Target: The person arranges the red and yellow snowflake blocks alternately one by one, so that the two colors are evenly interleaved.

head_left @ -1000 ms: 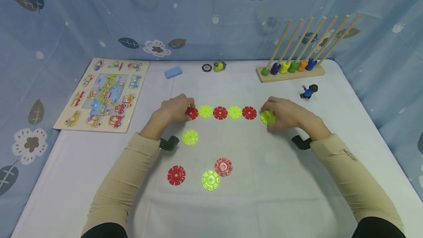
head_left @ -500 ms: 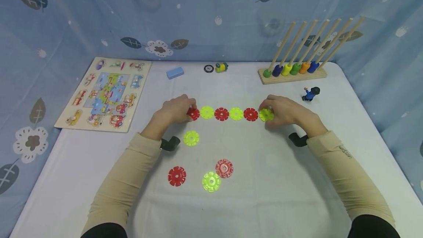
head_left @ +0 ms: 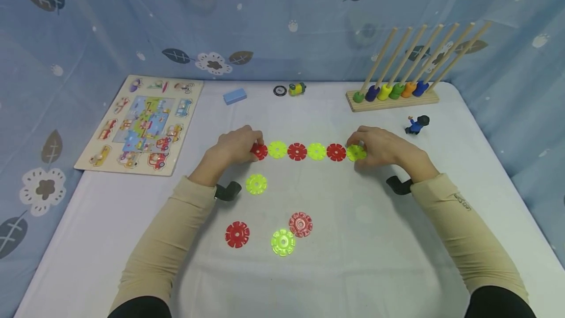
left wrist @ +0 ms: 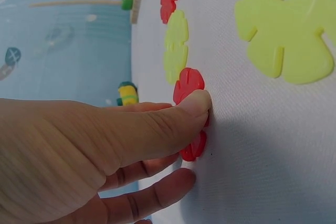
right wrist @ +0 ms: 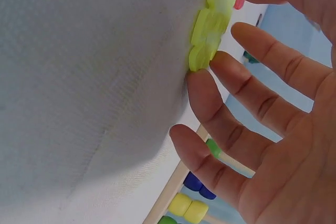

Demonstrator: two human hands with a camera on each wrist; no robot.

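Note:
In the head view a row of red and yellow-green notched plastic building discs runs across the table. My left hand (head_left: 237, 146) pinches the red disc (left wrist: 189, 81) at the row's left end, thumb on its near side. At the right end my right hand (head_left: 380, 147) holds a yellow-green disc (right wrist: 211, 27) between thumb and fingertips, its edge against the neighbouring red disc (head_left: 336, 152). Between the hands lie a yellow-green disc (head_left: 277, 149), a red disc (head_left: 297, 151) and another yellow-green disc (head_left: 317, 151). The fingers partly cover both end discs.
Nearer the person lie loose yellow-green (head_left: 256, 184) and red (head_left: 237, 234) discs, plus a touching red (head_left: 300, 224) and yellow-green (head_left: 283, 242) pair. Farther back are a puzzle board (head_left: 176, 163), blue block (head_left: 235, 96), black ring (head_left: 280, 91), yellow-green toy (head_left: 297, 89), peg rack (head_left: 393, 104) and figurine (head_left: 417, 124).
My right hand has slid its yellow-green disc left, closing the gap to the red disc beside it. My left hand keeps its pinch on the red end disc. The head view has shifted slightly.

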